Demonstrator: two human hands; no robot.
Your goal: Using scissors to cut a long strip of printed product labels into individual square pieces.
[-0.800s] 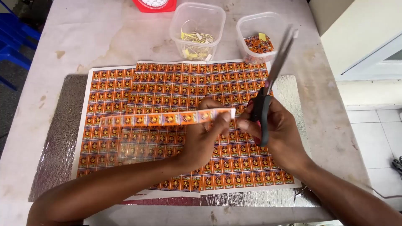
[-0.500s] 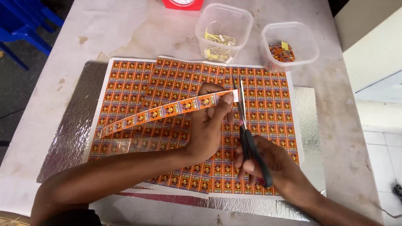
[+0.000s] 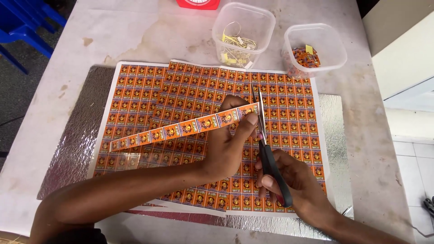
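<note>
While the left hand (image 3: 226,149) pinches the orange label strip (image 3: 181,129), the right hand (image 3: 289,180) grips black scissors (image 3: 266,144), blades closing on the strip's three o'clock end.

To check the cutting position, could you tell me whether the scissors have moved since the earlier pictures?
Yes. The scissors swung from slanting toward the right container to nearly upright at the strip end.

Your surface (image 3: 135,36) is pale, stained stone. On it lies a silver foil sheet (image 3: 77,131), and orange printed label sheets (image 3: 181,90) lie on that. At the far side stand two clear plastic tubs (image 3: 244,34), one right of the other, with a red object (image 3: 197,3) at the far edge.
</note>
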